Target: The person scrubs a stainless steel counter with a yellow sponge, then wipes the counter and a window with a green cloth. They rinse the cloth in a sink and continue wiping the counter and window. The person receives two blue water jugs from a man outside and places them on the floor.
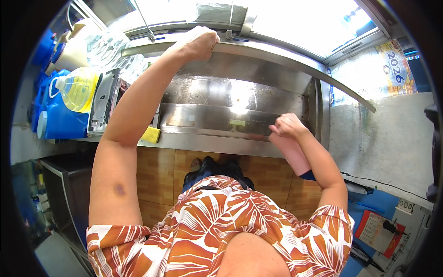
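Observation:
My left hand [198, 42] reaches to the far edge of the stainless steel sink [258, 148], near two thin metal fittings. Its fingers are curled closed, and whatever lies inside them is hidden. At the sink's near right side, my right hand [288, 125] is closed around the upper end of a pink bottle [292, 154]. That bottle is tilted, and a dark blue part [307, 175] shows at its lower end. The inside of the basin looks wet and shiny. A yellow sponge [151, 134] rests on the near left rim, beside my left forearm.
Left of the sink crowd a blue jug [64, 111], a clear bottle of yellow liquid [79, 90] and several clear plastic bottles [110, 48]. A metal strip [353, 94] curves across the back and right. Bright windows [295, 25] stand behind. A grey wall [383, 138] rises at right.

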A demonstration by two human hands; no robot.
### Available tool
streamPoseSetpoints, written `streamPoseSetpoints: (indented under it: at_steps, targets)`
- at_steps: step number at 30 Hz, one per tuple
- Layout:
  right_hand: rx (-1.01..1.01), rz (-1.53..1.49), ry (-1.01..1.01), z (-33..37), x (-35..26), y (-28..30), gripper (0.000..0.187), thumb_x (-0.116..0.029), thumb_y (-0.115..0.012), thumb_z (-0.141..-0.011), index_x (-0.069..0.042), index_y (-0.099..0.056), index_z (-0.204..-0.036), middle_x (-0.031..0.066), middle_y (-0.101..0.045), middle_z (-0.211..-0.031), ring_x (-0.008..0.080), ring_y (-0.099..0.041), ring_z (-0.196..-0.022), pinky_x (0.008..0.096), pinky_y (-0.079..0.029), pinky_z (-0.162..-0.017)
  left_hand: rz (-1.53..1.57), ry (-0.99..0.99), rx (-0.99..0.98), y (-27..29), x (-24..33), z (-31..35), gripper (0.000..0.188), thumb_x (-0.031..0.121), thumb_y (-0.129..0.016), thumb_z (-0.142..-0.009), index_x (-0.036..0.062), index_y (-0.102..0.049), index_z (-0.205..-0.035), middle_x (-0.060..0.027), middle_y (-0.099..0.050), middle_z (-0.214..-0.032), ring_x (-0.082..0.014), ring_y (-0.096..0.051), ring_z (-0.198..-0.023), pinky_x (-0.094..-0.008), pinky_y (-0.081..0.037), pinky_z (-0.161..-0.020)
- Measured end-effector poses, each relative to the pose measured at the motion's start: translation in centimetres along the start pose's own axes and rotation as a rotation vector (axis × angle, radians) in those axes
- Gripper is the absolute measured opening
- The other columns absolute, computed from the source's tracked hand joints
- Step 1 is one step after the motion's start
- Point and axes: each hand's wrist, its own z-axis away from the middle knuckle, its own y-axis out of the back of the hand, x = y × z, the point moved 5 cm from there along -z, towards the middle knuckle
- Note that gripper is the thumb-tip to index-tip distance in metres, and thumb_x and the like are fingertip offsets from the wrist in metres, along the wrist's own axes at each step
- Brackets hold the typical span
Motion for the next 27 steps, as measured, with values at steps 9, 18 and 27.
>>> streamPoseSetpoints:
  at_steps: [9,18,27]
  targets:
    - [0.134,-0.071,-0.232,9.7,5.6,-5.3,0.030,-0.030,-0.057,-0.086,-0.014,-0.057,-0.111,0.0166,-0.068,-0.081,0.0344,-0.066,-0.081,0.0465,-0.052,-0.074,-0.048,0.019,-0.187,-1.2,3.2,4.5,0.023,0.000,-0.065,-0.069,0.0063,-0.067,-0.091,-0.0183,-0.066,-0.077,-0.0351,-0.065,-0.081,-0.0421,-0.052,-0.073]
    - [-0.042,-0.150,-0.421,11.4,7.0,-4.9,0.036,-0.033,-0.060,-0.086,-0.015,-0.060,-0.117,0.0204,-0.069,-0.093,0.0368,-0.066,-0.088,0.0458,-0.053,-0.078,-0.004,0.002,-0.216,-3.7,4.7,7.3,0.033,-0.005,-0.057,-0.064,0.0078,-0.061,-0.095,-0.0170,-0.064,-0.071,-0.0365,-0.064,-0.077,-0.0476,-0.034,-0.109]
    - [-0.061,-0.160,-0.546,11.1,7.5,-4.6,0.048,-0.040,-0.053,-0.090,-0.008,-0.052,-0.127,0.0230,-0.067,-0.101,0.0386,-0.064,-0.096,0.0476,-0.051,-0.085,-0.043,-0.085,-0.318,-8.8,5.6,10.8,0.044,-0.002,-0.066,-0.062,0.0084,-0.055,-0.103,-0.0093,-0.060,-0.059,-0.0301,-0.064,-0.063,-0.0445,-0.041,-0.102]
